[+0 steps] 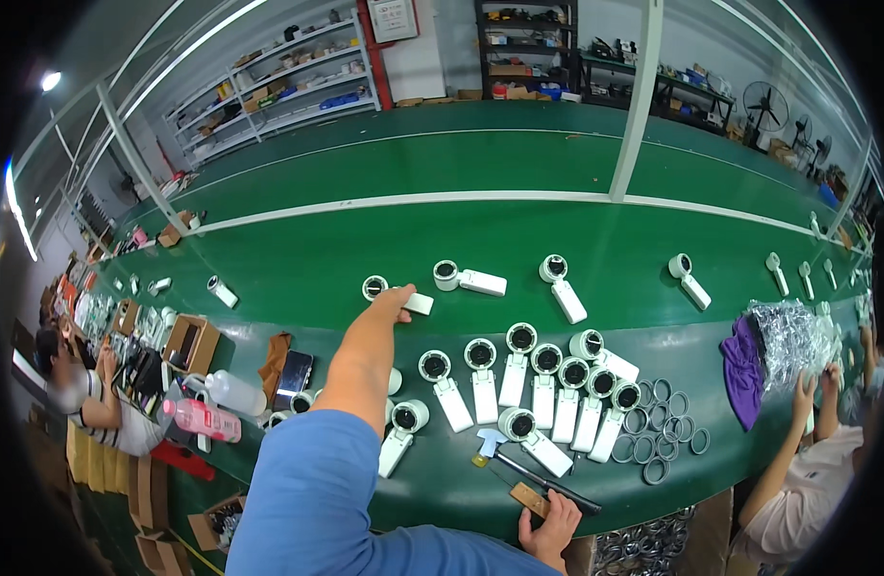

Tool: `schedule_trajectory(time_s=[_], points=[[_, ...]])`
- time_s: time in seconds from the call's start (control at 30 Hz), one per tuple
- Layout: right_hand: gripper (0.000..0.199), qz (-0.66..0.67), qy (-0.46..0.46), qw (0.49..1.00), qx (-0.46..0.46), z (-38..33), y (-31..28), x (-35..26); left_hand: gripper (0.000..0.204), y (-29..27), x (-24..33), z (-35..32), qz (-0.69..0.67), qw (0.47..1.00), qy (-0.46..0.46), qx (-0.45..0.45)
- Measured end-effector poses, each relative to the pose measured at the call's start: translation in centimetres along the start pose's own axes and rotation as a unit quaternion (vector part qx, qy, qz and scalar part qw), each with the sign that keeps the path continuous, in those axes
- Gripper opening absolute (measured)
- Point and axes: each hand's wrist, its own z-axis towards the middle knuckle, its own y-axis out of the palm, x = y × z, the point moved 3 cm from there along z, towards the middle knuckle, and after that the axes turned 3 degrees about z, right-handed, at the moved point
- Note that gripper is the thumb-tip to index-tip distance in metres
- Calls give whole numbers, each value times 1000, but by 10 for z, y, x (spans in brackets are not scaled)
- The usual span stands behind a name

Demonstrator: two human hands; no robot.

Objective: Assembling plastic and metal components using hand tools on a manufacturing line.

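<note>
My left hand point(396, 303) is stretched far forward, its fingers closed on a white handheld fan point(420, 303) with a round, open-fronted head; the hand covers the fan's middle. Close to the bench's near edge, my right hand point(554, 523) has thumb and fingers around one end of a small wooden block point(529, 499). Just beyond those fingers lies a hammer point(547, 482) with a dark handle and a pale blue head. Between my hands, several similar white fans point(484, 382) lie grouped, round heads pointing away from me. Grey rings point(666, 444) are scattered right of them.
More fans point(564, 288) lie spaced along the green belt. Bottles point(204, 420) and a phone point(293, 376) are at left; a purple cloth point(741, 374) and clear plastic bags point(786, 346) at right. Co-workers sit on both sides. A white post point(638, 106) rises beyond the belt.
</note>
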Motion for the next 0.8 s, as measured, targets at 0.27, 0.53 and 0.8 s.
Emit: schedule_trajectory(time_s=[0.27,0.53,0.8], points=[[50,-20,-9,998,-60,1,-14,-10,47,-9,6,-171,-460,838,214,-199],[37,203,5,978,-38,11,-29,-4,45,-9,-1,-365,-469,779,365,-201],[48,67,-371,925,-47,144,-155,-155,41,-2,-12,-428,-338,776,494,-199]])
